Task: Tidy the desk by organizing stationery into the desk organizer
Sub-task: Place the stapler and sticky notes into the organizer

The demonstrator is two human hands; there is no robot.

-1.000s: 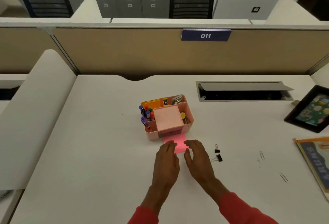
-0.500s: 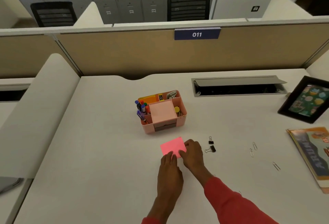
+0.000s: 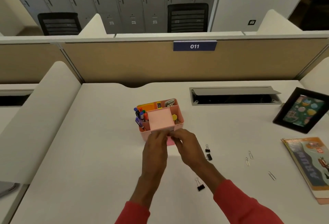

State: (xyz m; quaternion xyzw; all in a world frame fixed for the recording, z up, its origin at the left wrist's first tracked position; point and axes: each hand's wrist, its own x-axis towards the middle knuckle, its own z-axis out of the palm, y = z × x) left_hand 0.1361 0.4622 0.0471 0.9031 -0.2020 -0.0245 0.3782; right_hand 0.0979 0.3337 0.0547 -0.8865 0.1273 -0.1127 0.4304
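The right hand (image 3: pixel 185 142) pinches the pink note pad (image 3: pixel 170 142) with curled fingers. The left hand (image 3: pixel 155 146) meets the pad at its 9 o'clock edge. Its fingertips are hidden, so whether it grips or only steadies cannot be told. The pad is mostly covered by both hands and lies at the front wall of the desk organizer (image 3: pixel 179 117), at 12 o'clock from the hands.

Probable faults:
- Pushing the pad against the front wall may shove the light organizer toward 12 o'clock and rattle the pens (image 3: pixel 140 117) in its 9 o'clock compartment.
- The centre compartment appears filled by a pale pink block (image 3: pixel 160 118), so a pad stacked on it may slide off.
- The right forearm may sweep the binder clips (image 3: pixel 208 157) at 4 o'clock.
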